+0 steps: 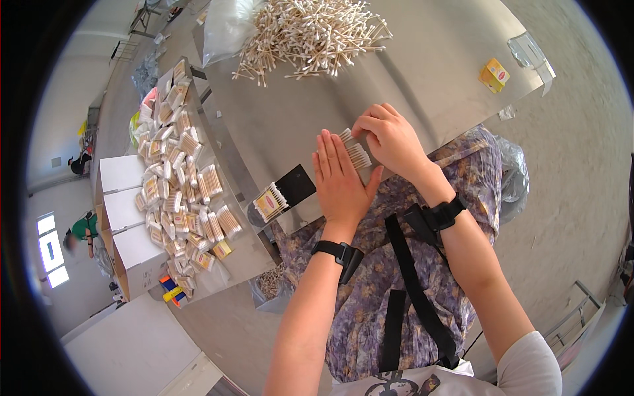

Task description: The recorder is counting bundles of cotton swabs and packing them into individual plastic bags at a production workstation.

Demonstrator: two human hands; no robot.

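A short row of cotton swabs [357,155] lies side by side on the metal table between my two hands. My left hand [340,181] is flat with its fingers stretched out, along the left side of the row. At the row's far right end, my right hand [391,140] has its fingers curled in, the tips close to the swab heads; what they pinch, if anything, is hidden. Left of my left hand, a small pack of cotton swabs [270,202] with a yellow label rests by a flat black piece [295,187].
Loose cotton swabs [310,33] form a big heap at the far side, beside a clear plastic bag [228,30]. Many packed swab bundles [175,191] cover the left surface, next to a white-flapped carton [125,198]. A yellow packet [494,75] lies near the right table edge.
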